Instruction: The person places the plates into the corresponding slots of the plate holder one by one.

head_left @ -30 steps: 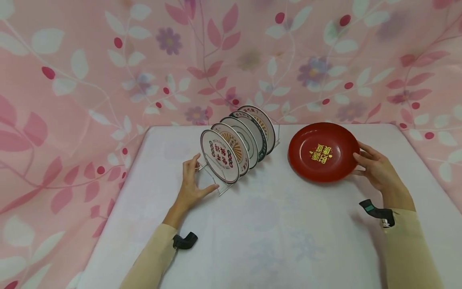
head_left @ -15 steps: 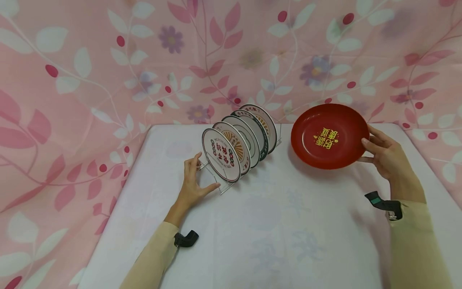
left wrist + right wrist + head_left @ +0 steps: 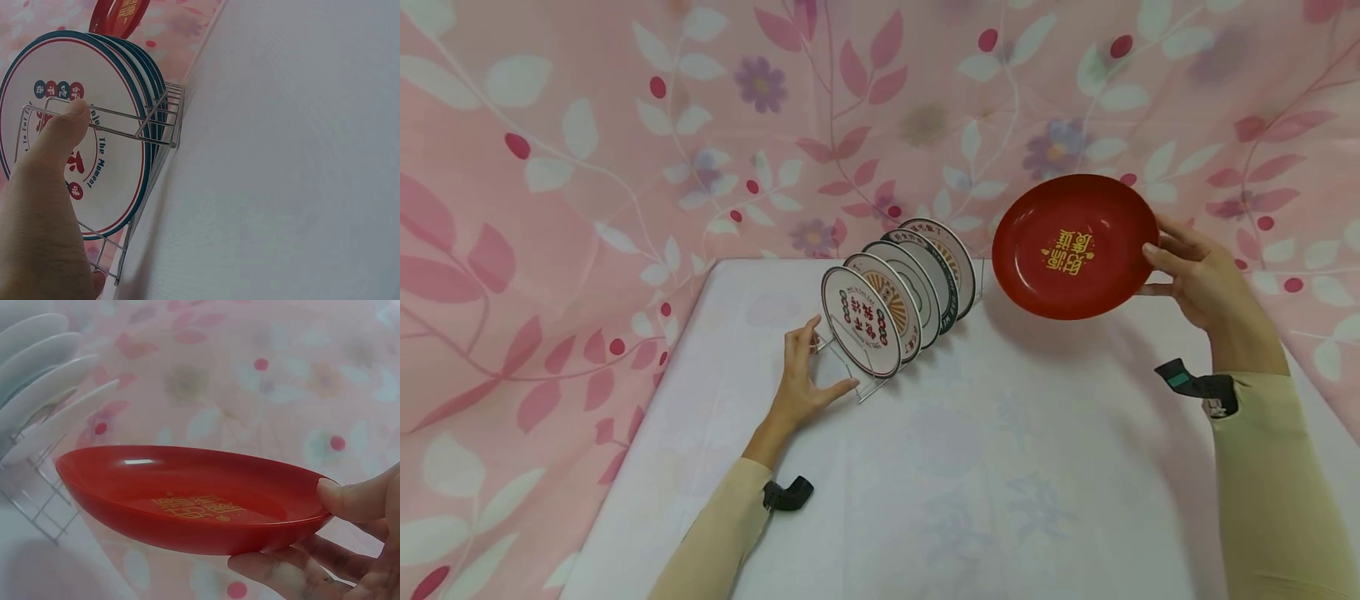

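My right hand [image 3: 1213,292] pinches the rim of a red plate [image 3: 1071,250] with yellow lettering, thumb on the inner side and fingers below. In the right wrist view this plate [image 3: 187,512] is raised and tilted. A wire dish rack [image 3: 872,390] stands on the table with several white, dark-rimmed plates upright in it. At the rack's near end, my left hand [image 3: 797,387] grips the frame, thumb toward one corner and fingers at the other. The left wrist view has the thumb lying over the wires, in front of the nearest plate [image 3: 119,181].
A white cloth covers the table [image 3: 940,500]. Behind it hangs a pink curtain with leaves and flowers [image 3: 917,100], close to the table's back edge. The rack's far end lies near that edge. Each wrist wears a black camera mount [image 3: 1195,387].
The right hand has lifted the red plate off the table, first up and slightly right, then back a little left toward the rack. The left hand and rack have stayed in place.
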Motion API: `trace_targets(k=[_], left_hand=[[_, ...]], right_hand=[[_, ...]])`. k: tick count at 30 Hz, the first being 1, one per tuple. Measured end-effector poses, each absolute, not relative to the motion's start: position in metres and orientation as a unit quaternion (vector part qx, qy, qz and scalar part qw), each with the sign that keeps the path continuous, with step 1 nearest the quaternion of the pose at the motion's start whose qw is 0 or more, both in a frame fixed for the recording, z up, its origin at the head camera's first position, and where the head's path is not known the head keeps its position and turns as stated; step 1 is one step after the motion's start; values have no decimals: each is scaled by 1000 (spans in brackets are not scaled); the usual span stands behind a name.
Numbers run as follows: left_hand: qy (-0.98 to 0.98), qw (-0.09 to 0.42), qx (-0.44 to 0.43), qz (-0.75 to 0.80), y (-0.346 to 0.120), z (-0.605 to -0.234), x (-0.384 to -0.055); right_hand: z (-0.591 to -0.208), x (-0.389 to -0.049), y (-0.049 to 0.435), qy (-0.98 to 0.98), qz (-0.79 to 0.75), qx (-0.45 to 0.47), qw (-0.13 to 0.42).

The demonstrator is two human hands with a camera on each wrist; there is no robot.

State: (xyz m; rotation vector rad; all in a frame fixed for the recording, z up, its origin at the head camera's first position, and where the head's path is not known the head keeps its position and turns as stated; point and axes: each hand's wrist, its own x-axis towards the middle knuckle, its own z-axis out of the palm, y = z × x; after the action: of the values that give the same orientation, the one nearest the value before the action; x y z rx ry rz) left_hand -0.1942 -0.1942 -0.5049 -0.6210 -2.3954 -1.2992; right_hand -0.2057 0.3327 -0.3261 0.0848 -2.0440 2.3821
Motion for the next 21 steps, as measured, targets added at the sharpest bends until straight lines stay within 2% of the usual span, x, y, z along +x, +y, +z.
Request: trace_targets(k=[10, 21], left_hand=[[-841, 172, -220, -463, -191, -502, -193], [-844, 168, -217, -461, -186, -501, -194]], right_hand=[[-295, -228, 306, -676, 736, 34, -3], [-281, -237, 284, -695, 717, 52, -14]])
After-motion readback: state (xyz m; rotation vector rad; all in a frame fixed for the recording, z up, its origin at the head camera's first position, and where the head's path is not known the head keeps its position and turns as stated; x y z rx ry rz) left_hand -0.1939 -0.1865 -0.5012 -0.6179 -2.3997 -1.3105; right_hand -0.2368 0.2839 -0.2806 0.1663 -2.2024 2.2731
